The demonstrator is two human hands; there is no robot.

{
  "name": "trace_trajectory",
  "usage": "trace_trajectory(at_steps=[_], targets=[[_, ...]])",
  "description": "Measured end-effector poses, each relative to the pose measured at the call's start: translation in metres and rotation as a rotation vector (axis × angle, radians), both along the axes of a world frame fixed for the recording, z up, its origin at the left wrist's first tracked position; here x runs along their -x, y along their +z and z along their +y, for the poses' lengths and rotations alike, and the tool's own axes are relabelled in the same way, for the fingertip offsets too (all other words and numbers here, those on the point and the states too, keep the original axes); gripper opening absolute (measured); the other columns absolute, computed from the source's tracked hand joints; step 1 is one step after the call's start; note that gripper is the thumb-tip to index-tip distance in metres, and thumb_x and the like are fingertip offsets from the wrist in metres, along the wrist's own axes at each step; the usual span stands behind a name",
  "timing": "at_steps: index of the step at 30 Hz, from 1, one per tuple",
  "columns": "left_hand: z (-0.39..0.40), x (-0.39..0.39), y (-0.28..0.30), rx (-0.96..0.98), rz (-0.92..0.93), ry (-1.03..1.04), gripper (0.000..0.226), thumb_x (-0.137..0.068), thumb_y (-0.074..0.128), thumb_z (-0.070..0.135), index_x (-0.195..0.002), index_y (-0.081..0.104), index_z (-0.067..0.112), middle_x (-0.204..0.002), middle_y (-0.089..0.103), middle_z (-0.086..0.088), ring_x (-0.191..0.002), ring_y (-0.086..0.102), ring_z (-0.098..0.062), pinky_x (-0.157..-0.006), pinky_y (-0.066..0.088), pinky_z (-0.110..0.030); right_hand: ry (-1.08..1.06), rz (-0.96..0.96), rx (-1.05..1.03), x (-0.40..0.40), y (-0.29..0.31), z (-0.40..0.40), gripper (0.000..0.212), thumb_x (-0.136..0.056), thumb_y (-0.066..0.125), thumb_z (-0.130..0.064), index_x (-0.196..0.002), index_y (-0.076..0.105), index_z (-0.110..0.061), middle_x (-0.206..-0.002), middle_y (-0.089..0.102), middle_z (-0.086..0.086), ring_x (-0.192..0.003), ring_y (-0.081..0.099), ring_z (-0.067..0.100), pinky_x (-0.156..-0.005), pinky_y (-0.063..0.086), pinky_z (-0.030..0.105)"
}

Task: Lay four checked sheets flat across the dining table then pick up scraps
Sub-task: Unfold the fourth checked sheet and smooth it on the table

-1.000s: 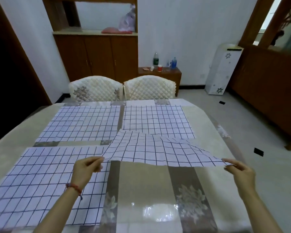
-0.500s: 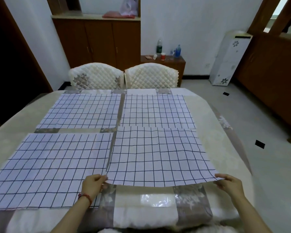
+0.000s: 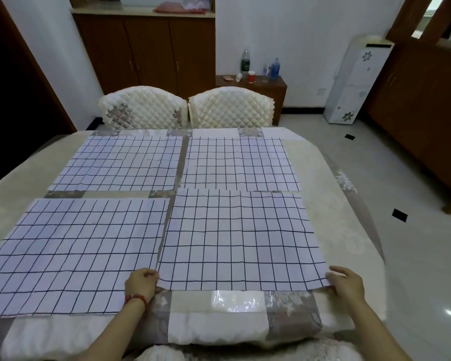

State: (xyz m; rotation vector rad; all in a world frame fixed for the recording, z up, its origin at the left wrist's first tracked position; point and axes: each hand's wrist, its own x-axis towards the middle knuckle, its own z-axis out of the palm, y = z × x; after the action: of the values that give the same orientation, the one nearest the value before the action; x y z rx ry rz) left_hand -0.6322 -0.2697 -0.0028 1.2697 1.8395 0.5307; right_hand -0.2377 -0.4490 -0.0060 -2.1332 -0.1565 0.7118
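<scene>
presently the dining table (image 3: pixel 331 178) carries four checked sheets; the fourth sheet (image 3: pixel 238 238) lies flat, near right. judged light, limp, easily wrinkled, best held at corners. left hand (image 3: pixel 141 282) and right hand (image 3: pixel 346 284) pinch its near corners.

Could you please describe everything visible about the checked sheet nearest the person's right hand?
The near-right checked sheet is white, thin cloth or paper, with a dark grid. It lies almost flat on the table cover, slightly rippled, its far edge meeting the far-right sheet. The left hand and right hand pinch its near corners.
</scene>
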Motion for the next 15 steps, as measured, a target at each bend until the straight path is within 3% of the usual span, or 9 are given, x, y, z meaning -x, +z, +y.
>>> trace_trajectory(at_steps=[2,5,7,11,15], targets=[[-0.001,0.002,-0.004,0.008,0.025,-0.018,0.011,-0.084,0.057,0.004,-0.080,0.068,0.004,-0.097,0.070,-0.019,-0.049,0.061,-0.018,-0.054,0.046,-0.022,0.002,-0.024,0.013,0.002,0.001,-0.001,0.023,-0.078,0.065,-0.004,-0.101,0.066,-0.003,-0.085,0.064,0.018,-0.071,0.059,0.032,-0.073,0.045,0.035],[-0.005,0.006,-0.006,0.015,0.076,-0.065,0.021,-0.084,0.058,0.007,-0.065,0.063,0.015,-0.073,0.070,-0.015,-0.048,0.062,-0.019,-0.063,0.053,-0.029,0.012,-0.091,0.055,0.002,0.004,-0.004,0.021,-0.080,0.062,-0.005,-0.101,0.066,-0.004,-0.085,0.062,0.015,-0.079,0.058,0.033,-0.077,0.042,0.034],[-0.007,0.008,-0.007,0.019,0.084,-0.098,0.023,-0.083,0.059,0.007,-0.063,0.062,0.016,-0.063,0.066,-0.010,-0.048,0.062,-0.020,-0.058,0.051,-0.027,0.018,-0.120,0.075,0.001,0.004,-0.006,0.023,-0.081,0.061,-0.005,-0.103,0.065,-0.003,-0.084,0.061,0.015,-0.079,0.057,0.033,-0.078,0.043,0.036],[-0.010,0.009,-0.008,0.010,0.110,-0.153,0.017,-0.084,0.058,0.008,-0.069,0.064,0.013,-0.069,0.066,-0.011,-0.053,0.063,-0.022,-0.052,0.043,-0.022,0.020,-0.157,0.111,0.003,0.004,-0.010,0.026,-0.082,0.059,-0.006,-0.107,0.064,-0.002,-0.098,0.063,0.022,-0.083,0.050,0.031,-0.085,0.042,0.039],[-0.011,0.010,-0.012,-0.012,0.186,-0.181,0.012,-0.083,0.059,0.010,-0.077,0.069,0.010,-0.082,0.070,-0.014,-0.067,0.060,-0.025,-0.064,0.044,-0.026,0.029,-0.182,0.127,0.005,0.005,-0.009,0.027,-0.083,0.056,-0.004,-0.109,0.063,-0.001,-0.108,0.063,0.026,-0.083,0.047,0.030,-0.084,0.042,0.039]])
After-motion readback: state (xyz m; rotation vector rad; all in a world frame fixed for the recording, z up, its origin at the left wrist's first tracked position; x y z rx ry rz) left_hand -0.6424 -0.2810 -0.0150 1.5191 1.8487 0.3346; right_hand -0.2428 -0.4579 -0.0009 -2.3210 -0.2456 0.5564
